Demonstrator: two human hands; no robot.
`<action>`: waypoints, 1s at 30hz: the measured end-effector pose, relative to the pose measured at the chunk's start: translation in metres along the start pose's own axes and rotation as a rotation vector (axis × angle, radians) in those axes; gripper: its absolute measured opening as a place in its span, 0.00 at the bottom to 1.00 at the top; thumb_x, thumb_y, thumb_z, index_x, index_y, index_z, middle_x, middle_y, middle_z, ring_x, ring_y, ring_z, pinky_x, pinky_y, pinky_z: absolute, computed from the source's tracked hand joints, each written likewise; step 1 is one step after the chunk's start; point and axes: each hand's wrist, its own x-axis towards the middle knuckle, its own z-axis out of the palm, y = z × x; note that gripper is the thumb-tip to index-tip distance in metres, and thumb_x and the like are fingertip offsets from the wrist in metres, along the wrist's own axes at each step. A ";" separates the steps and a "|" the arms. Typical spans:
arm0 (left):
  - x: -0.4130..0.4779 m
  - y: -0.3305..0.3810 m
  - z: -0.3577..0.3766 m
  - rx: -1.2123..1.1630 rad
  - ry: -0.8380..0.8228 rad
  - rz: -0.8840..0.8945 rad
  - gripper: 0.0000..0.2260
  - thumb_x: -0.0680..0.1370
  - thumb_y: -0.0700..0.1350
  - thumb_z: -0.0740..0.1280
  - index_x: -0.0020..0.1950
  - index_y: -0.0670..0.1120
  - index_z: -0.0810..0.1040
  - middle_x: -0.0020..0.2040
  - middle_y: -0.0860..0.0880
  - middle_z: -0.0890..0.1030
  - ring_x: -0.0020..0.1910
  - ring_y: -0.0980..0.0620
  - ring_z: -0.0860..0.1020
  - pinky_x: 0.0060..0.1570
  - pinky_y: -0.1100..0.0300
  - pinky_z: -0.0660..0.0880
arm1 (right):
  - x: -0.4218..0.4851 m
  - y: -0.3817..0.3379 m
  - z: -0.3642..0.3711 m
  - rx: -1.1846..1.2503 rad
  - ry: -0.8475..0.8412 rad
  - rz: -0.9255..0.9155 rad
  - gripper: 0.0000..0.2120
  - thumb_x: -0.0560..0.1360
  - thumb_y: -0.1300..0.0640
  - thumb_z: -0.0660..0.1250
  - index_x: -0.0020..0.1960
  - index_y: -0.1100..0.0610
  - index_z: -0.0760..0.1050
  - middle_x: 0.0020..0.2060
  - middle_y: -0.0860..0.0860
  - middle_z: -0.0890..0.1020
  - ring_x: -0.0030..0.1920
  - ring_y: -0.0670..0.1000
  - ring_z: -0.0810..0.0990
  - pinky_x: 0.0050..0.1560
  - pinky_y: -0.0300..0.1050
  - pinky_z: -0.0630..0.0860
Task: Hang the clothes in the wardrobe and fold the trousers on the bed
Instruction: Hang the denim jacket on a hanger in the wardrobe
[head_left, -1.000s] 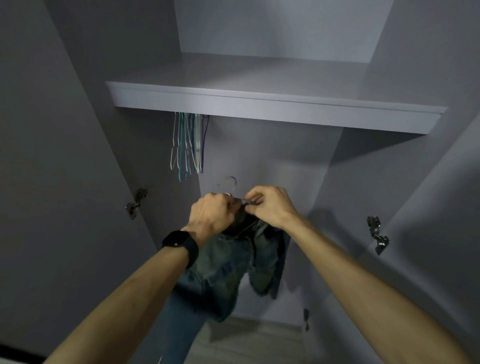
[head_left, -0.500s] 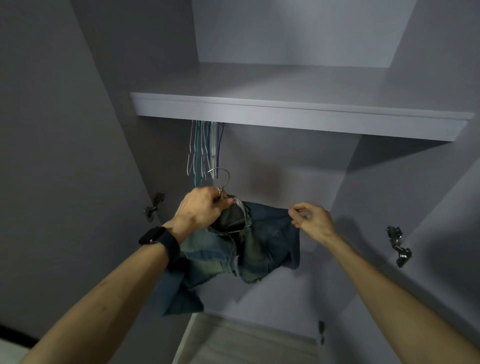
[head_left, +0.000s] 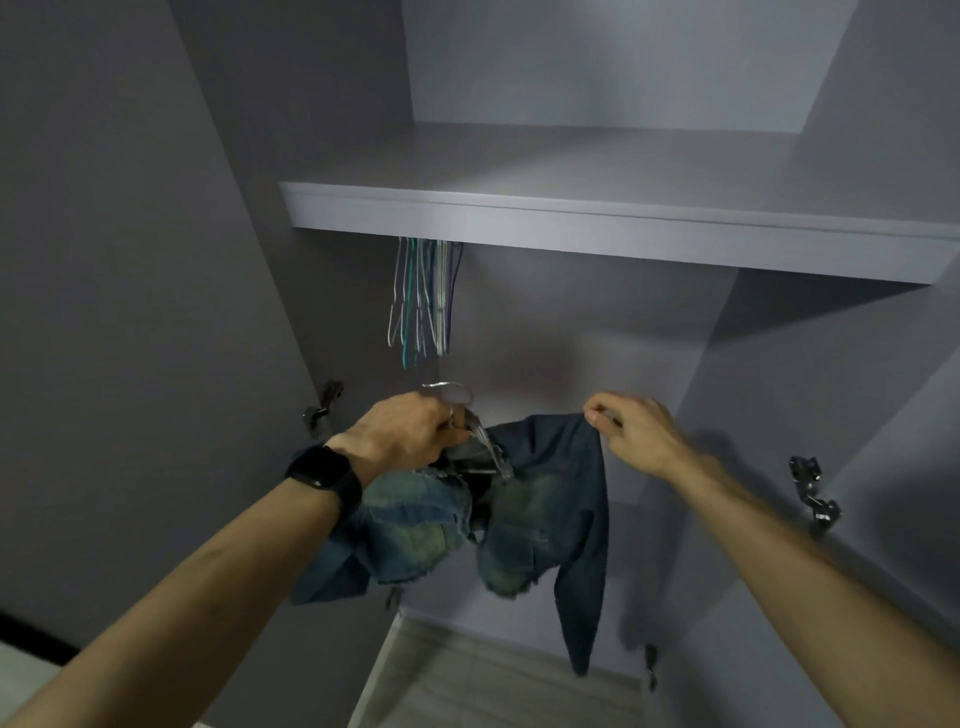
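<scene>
A faded blue denim jacket (head_left: 540, 514) hangs on a metal hanger (head_left: 470, 421) inside the open grey wardrobe. My left hand (head_left: 405, 434), with a black watch on the wrist, grips the hanger just under its hook. My right hand (head_left: 636, 431) pinches the jacket's shoulder edge and holds it out to the right. One sleeve dangles below that hand. Most of the hanger is hidden under the denim.
Several empty wire hangers (head_left: 423, 301) hang bunched under the wardrobe shelf (head_left: 597, 228), above and slightly left of my left hand. Door hinges (head_left: 813, 493) stick out on both side walls. The wardrobe floor (head_left: 493, 680) shows below.
My right hand has let go of the hanger area and moved right, pulling the jacket's shoulder out. The jacket now spreads wider and a sleeve hangs down.
</scene>
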 end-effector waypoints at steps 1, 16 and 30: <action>0.000 0.006 0.003 0.040 -0.024 0.007 0.10 0.82 0.58 0.61 0.54 0.56 0.79 0.52 0.52 0.82 0.51 0.46 0.80 0.51 0.52 0.77 | 0.006 -0.006 -0.009 -0.051 0.017 -0.046 0.08 0.84 0.55 0.60 0.54 0.54 0.78 0.47 0.48 0.82 0.48 0.54 0.79 0.47 0.48 0.74; 0.014 0.031 -0.011 -0.223 0.216 -0.123 0.13 0.82 0.58 0.63 0.43 0.53 0.77 0.41 0.50 0.79 0.46 0.43 0.80 0.47 0.52 0.76 | 0.002 -0.064 0.013 0.104 0.150 -0.005 0.18 0.73 0.34 0.69 0.53 0.45 0.82 0.42 0.41 0.81 0.43 0.46 0.79 0.45 0.42 0.77; 0.004 0.056 0.004 -0.240 0.282 -0.302 0.11 0.79 0.50 0.63 0.57 0.49 0.80 0.53 0.40 0.82 0.53 0.34 0.79 0.48 0.50 0.75 | 0.008 -0.121 0.016 0.186 0.500 0.010 0.04 0.70 0.57 0.71 0.42 0.53 0.76 0.36 0.49 0.79 0.38 0.54 0.77 0.40 0.46 0.74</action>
